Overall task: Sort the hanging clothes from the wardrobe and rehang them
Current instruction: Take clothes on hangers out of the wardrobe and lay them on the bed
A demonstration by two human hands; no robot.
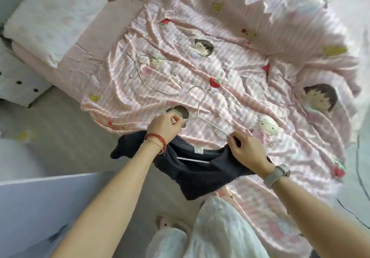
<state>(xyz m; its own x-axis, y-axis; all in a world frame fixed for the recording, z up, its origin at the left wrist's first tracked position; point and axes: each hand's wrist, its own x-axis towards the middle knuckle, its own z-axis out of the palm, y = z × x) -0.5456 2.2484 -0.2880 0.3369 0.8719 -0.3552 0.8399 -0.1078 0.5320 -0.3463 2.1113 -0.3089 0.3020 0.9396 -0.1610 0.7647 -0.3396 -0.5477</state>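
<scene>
A dark navy garment (pixel 198 169) lies at the near edge of the bed, partly hanging over the side. A silver wire hanger (pixel 197 105) sits partly inside it, its hook pointing away from me and its bottom bar (pixel 193 160) showing through the neck opening. My left hand (pixel 165 126) grips the hanger's left shoulder wire. My right hand (pixel 247 149) pinches the garment's right shoulder over the hanger's right arm. A second empty wire hanger (pixel 148 77) lies further up on the bed.
The bed is covered with a pink striped cartoon-print blanket (pixel 250 73). A white pillow (pixel 52 21) lies at the far left. A white cabinet (pixel 18 83) stands left of the bed, and a pale board (pixel 40 207) is at lower left on the grey floor.
</scene>
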